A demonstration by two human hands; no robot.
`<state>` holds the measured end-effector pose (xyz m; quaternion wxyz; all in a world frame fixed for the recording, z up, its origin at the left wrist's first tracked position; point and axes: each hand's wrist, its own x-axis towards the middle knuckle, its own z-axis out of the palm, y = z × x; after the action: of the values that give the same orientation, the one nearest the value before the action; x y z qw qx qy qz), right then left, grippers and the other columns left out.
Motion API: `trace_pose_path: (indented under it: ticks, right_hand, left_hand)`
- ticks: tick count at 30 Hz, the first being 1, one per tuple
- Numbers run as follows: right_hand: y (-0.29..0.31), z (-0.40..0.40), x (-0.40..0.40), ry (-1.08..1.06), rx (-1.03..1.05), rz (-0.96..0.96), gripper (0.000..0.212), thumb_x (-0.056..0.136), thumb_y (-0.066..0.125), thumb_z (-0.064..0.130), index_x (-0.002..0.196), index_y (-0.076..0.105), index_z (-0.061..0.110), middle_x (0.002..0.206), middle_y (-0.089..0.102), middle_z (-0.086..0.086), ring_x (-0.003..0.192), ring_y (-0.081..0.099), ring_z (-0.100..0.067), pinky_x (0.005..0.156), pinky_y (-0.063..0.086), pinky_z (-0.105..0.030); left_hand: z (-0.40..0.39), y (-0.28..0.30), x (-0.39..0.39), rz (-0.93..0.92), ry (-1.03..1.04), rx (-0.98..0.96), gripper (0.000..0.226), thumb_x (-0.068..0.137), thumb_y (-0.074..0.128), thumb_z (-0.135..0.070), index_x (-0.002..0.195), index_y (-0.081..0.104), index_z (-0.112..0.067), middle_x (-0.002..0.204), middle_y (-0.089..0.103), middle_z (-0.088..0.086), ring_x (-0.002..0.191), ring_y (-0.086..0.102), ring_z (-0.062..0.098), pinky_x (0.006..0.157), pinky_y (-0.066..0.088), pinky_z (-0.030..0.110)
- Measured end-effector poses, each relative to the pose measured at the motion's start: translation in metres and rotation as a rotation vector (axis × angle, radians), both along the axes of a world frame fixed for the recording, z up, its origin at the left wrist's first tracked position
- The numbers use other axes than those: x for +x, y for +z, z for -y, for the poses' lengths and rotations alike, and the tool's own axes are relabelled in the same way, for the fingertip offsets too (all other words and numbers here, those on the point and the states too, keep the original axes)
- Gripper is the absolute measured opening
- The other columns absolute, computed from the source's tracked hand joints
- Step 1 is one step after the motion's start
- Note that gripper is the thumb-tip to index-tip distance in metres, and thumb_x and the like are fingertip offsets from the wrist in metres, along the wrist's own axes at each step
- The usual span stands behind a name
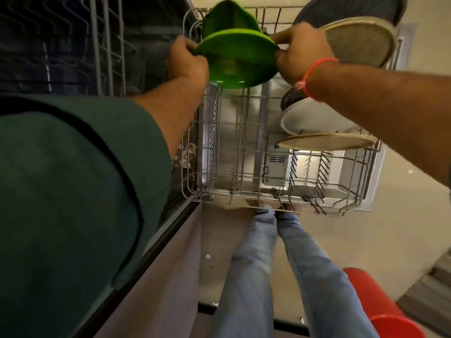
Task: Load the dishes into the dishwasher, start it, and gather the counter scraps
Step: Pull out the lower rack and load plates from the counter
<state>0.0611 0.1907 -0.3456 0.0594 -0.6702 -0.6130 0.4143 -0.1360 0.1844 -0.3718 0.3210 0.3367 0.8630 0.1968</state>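
I look straight down over the pulled-out lower rack point(244, 189) of the dishwasher. Both hands hold a bright green plate point(235, 59) on edge above the rack. My left hand point(188, 61) grips its left rim and my right hand point(301, 53) pinches its right rim. A second green dish point(227, 18) stands in the rack just behind it. Along the rack's right side stand a beige plate point(361, 42), a dark plate point(351, 8), a white plate point(314, 118) and another beige plate point(327, 142).
The dishwasher's dark tub with the upper rack point(107, 45) lies to the left. The open door point(275, 167) shows under the rack wires. My jeans-clad legs point(273, 264) stand by the rack's near edge. A red container point(380, 306) sits on the floor at lower right.
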Motion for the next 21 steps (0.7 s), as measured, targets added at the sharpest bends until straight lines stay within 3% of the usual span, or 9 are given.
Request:
trace_pose_path:
  ticks: [5,9,14,21]
  right_hand:
    - [-0.017,-0.006,-0.013,-0.009,0.000,-0.040,0.034,0.100,0.056,0.016,0.134,0.063,0.022,0.129,0.066,-0.010,0.115,0.064,-0.024,0.105,0.050,-0.039]
    - [-0.036,0.002,-0.018,0.000,-0.012,-0.040,0.034,0.099,0.056,0.016,0.131,0.065,0.025,0.124,0.069,-0.008,0.112,0.065,-0.024,0.103,0.052,-0.043]
    - [-0.054,0.007,-0.016,-0.030,-0.050,-0.018,0.036,0.098,0.058,0.018,0.132,0.064,0.029,0.124,0.069,-0.010,0.113,0.065,-0.027,0.104,0.051,-0.046]
    - [-0.063,0.004,-0.023,-0.081,-0.047,-0.031,0.034,0.097,0.060,0.018,0.129,0.067,0.027,0.123,0.069,-0.008,0.110,0.066,-0.023,0.099,0.055,-0.043]
  left_hand:
    - [-0.027,-0.013,-0.012,-0.006,0.010,-0.001,0.038,0.089,0.043,0.009,0.073,0.042,-0.026,0.079,0.048,-0.008,0.089,0.053,0.016,0.076,0.050,0.026]
    - [-0.027,-0.031,-0.019,0.024,0.007,-0.053,0.036,0.091,0.044,0.006,0.075,0.046,-0.026,0.079,0.049,-0.009,0.088,0.055,0.016,0.081,0.055,0.029]
    - [-0.019,-0.044,-0.014,0.062,0.023,-0.038,0.037,0.088,0.043,0.009,0.074,0.046,-0.025,0.079,0.050,-0.009,0.079,0.051,0.011,0.064,0.048,0.019]
    - [-0.013,-0.050,-0.010,0.057,0.056,-0.010,0.033,0.086,0.047,0.006,0.078,0.050,-0.026,0.095,0.058,-0.004,0.092,0.058,0.015,0.076,0.055,0.027]
